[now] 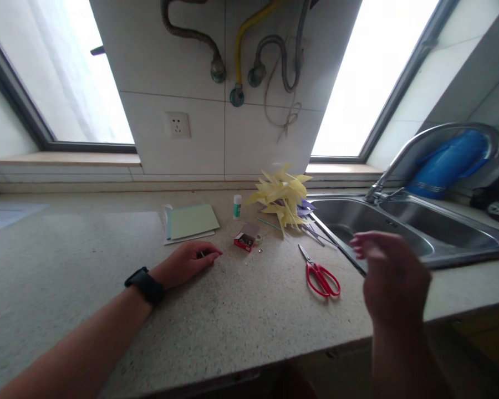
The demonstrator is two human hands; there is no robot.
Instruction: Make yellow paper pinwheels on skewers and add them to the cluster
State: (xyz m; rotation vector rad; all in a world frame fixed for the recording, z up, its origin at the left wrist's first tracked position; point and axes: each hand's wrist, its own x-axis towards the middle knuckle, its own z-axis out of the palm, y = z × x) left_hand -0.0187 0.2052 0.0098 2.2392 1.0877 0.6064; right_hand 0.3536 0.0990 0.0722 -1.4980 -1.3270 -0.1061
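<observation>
My left hand (191, 259) rests on the counter with its fingers curled together around a small, thin dark thing that I cannot make out. Just right of it lies an opened red box (244, 241) with small metal bits inside. Behind the hand is a stack of pale green and blue paper sheets (194, 221). My right hand (393, 274) is raised near the sink's front edge, blurred, its fingers curled in; what they hold, if anything, is hidden. To its left, red-handled scissors (321, 277) lie with their blades toward the wall.
A glue stick (237, 206) stands upright behind the box. Folded yellow paper pinwheels (283, 194) are piled at the back, with purple paper below. On the right are a steel double sink (361, 221), a curved faucet (403, 149) and a blue object (447, 166).
</observation>
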